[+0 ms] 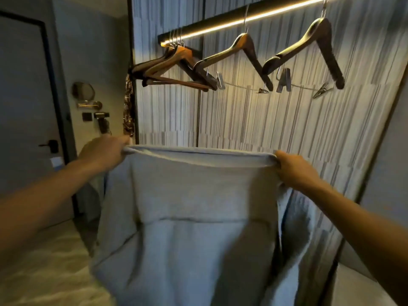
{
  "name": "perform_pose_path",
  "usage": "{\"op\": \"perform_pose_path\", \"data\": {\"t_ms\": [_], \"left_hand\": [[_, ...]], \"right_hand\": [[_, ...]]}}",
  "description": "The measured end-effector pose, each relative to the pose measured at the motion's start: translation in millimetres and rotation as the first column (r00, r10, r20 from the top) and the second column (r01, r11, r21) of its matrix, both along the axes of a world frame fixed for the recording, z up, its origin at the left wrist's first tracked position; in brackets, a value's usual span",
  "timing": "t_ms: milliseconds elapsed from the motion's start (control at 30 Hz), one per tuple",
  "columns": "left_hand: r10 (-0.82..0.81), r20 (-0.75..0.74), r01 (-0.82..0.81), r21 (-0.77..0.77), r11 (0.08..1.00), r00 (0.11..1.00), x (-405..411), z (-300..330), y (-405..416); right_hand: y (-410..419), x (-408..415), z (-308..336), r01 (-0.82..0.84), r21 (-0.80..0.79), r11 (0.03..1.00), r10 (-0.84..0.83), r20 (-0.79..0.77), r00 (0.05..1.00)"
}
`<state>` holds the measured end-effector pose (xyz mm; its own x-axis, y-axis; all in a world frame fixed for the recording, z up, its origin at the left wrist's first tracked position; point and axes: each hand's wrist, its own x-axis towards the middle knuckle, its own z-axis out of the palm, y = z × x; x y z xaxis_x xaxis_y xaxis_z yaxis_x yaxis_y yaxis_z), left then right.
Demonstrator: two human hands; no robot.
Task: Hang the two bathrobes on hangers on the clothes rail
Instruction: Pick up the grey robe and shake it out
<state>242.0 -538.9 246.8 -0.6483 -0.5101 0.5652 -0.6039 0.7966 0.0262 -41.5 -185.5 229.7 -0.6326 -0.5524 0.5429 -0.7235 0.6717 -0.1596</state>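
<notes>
A pale grey bathrobe (194, 217) hangs spread in front of me, held up by its top edge. My left hand (103, 151) pinches the left corner of that edge and my right hand (293, 168) pinches the right corner. Above, a dark clothes rail (220, 22) with a lit strip runs up to the right. Two wooden hangers with clips hang apart on it, one in the middle (240, 51) and one to the right (318, 40). Several more wooden hangers (174, 65) are bunched at the rail's left end. A second bathrobe is not in view.
A striped panel (242, 120) backs the rail. A dark-framed door (26, 107) with a handle stands at the left, with a round mirror (85, 91) and wall fittings beside it. A patterned cloth (129, 107) hangs at the panel's left edge. Marbled floor (44, 272) lies below left.
</notes>
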Motion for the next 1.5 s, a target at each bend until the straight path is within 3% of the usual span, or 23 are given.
{"op": "perform_pose_path", "data": {"t_ms": [100,200,300,400,467,533,567,600,633,667,733,833,967,1100,1200,1267,1333,1367,1433,1467,1500], "left_hand": [[0.033,-0.053,-0.025,0.152,0.988,0.998,-12,-17,-19],[0.087,-0.228,-0.004,0.341,0.94,0.97,-27,-13,-29],[0.077,-0.438,0.183,0.521,0.833,0.896,-62,20,-21],[-0.056,-0.568,0.395,0.494,0.775,0.821,-90,55,-4],[-0.174,-0.675,0.584,0.445,0.679,0.717,-106,74,25],[-0.296,-0.752,0.766,0.405,0.499,0.59,-128,92,57],[-0.363,-0.741,0.8,0.384,0.462,0.565,-138,98,72],[-0.448,-0.69,0.803,0.348,0.484,0.569,-145,103,84],[-0.537,-0.588,0.775,0.277,0.569,0.604,-146,107,92],[-0.605,-0.449,0.73,0.184,0.658,0.658,-145,106,91],[-0.656,-0.132,0.666,0.042,0.745,0.743,-131,96,78],[-0.528,0.14,0.524,0.067,0.849,0.838,-117,49,36],[-0.336,0.058,0.331,0.086,0.94,0.94,-114,-33,-7],[-0.238,0.039,0.231,0.138,0.963,0.971,-110,-78,-31],[-0.155,-0.249,0.219,0.254,0.942,0.956,-121,-60,-43],[-0.061,-0.435,0.224,0.334,0.916,0.898,-125,-39,-48],[-0.112,-0.518,0.304,0.303,0.903,0.848,-126,-21,-46],[-0.23,-0.429,0.363,0.259,0.895,0.874,-122,-11,-48],[-0.448,0.052,0.416,0.288,0.863,0.892,-113,13,-48],[-0.464,0.256,0.377,0.326,0.867,0.848,-107,25,-48],[-0.452,0.328,0.335,0.357,0.872,0.829,-104,37,-48]], "right_hand": [[0,-26,8,0.067,-0.006,0.998,-0.067,-0.11,0.992],[13,-45,14,0.148,0.046,0.988,-0.141,-0.133,0.981],[36,-69,24,0.3,0.049,0.953,-0.3,-0.009,0.954],[44,-97,29,0.427,-0.008,0.904,-0.427,-0.016,0.904],[0,-45,27,0.344,-0.167,0.924,-0.353,-0.032,0.935],[-60,20,25,0.041,-0.219,0.975,-0.051,-0.041,0.998],[-88,47,29,-0.084,-0.286,0.955,0.079,-0.027,0.996],[-107,61,32,-0.175,-0.352,0.919,0.186,-0.004,0.983],[-118,66,37,-0.226,-0.437,0.87,0.27,0.039,0.962],[-123,59,42,-0.197,-0.473,0.859,0.258,0.067,0.964],[-113,47,55,-0.118,-0.433,0.894,0.16,0.061,0.985],[-95,32,74,-0.077,-0.357,0.931,0.053,-0.076,0.996],[-82,15,76,-0.031,-0.212,0.977,-0.008,-0.181,0.983],[-54,-5,54,0.068,-0.124,0.99,-0.076,-0.056,0.996],[-26,-15,46,0.136,-0.052,0.989,-0.135,0.023,0.991],[-12,-19,41,0.172,0.071,0.983,-0.172,0.001,0.985],[1,-29,39,0.219,0.21,0.953,-0.231,0.031,0.972],[7,-35,38,0.251,0.258,0.933,-0.279,0.078,0.957],[26,-46,40,0.323,0.286,0.902,-0.376,0.155,0.914],[33,-50,40,0.351,0.256,0.901,-0.399,0.168,0.901],[39,-58,40,0.383,0.215,0.898,-0.42,0.164,0.892]]}}
